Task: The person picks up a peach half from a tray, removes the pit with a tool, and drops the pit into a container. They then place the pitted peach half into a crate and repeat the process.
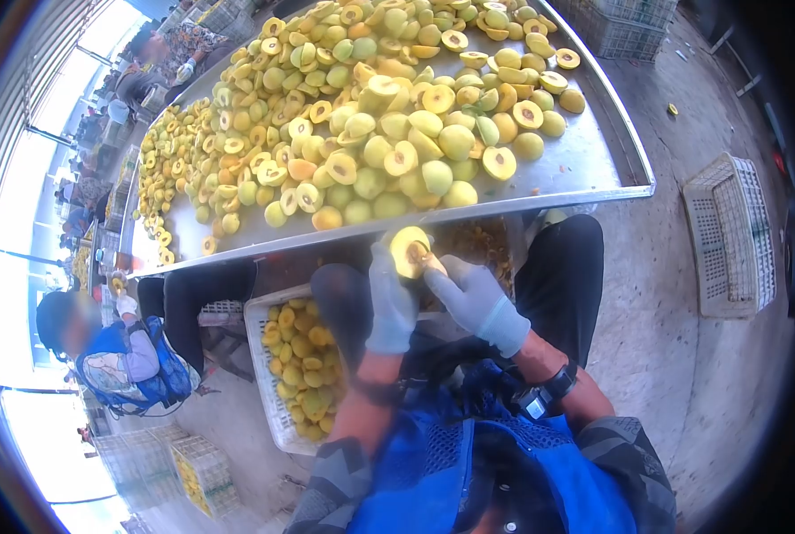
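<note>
The left hand (392, 301), in a pale grey knit glove, holds a halved yellow fruit (401, 246) with a brown centre between its fingers, just beyond the near edge of the silver metal table (584, 165). The fruit's cut face points up toward the head camera; its outline is slightly oval, the long axis running roughly away from the person, toward the table. The right hand (482, 301), in a matching glove, is closed in a narrow grip around something small and tan at the fruit's brown centre; whether that is a tool or part of the fruit is unclear. A heap of yellow-green fruit halves (371, 147) covers much of the table. A white plastic crate (273, 405) of yellow fruit pieces (304, 369) stands on the floor to the left.
</note>
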A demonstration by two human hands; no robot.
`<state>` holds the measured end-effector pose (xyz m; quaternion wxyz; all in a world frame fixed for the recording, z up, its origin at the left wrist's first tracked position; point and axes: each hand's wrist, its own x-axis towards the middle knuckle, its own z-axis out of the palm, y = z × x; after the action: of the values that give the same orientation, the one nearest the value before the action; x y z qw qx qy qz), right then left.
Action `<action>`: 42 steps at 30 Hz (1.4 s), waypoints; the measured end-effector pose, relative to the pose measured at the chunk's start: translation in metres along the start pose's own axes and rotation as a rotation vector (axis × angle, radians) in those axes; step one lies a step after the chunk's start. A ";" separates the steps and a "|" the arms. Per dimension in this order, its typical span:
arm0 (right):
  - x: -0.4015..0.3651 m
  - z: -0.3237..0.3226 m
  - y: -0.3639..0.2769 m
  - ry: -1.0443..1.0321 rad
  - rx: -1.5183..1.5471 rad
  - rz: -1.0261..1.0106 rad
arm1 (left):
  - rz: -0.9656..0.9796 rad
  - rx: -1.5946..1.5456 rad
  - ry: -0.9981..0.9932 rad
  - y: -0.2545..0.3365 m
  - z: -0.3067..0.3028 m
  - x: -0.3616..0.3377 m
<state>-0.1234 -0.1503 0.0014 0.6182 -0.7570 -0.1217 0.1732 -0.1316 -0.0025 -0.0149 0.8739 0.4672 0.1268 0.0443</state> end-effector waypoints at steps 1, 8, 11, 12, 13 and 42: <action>0.001 0.002 0.003 0.007 -0.005 0.000 | 0.064 0.086 -0.011 -0.004 -0.001 0.000; -0.002 0.011 0.003 0.008 0.106 0.022 | 0.294 0.313 0.154 -0.020 0.010 0.001; -0.004 0.012 0.004 0.002 0.070 0.025 | 0.262 0.314 0.233 -0.016 0.024 -0.002; -0.004 0.012 0.005 -0.006 0.048 0.032 | 0.267 0.315 0.222 -0.014 0.025 -0.002; -0.005 0.011 0.004 -0.024 0.044 0.051 | 0.272 0.317 0.213 -0.012 0.026 -0.003; -0.017 -0.008 0.022 -0.677 1.102 0.534 | 0.291 0.488 -0.379 0.005 0.002 0.016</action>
<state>-0.1360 -0.1690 -0.0165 0.7763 -0.2418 -0.0118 0.5820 -0.1152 0.0018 -0.0122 0.7289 0.6756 -0.0990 0.0494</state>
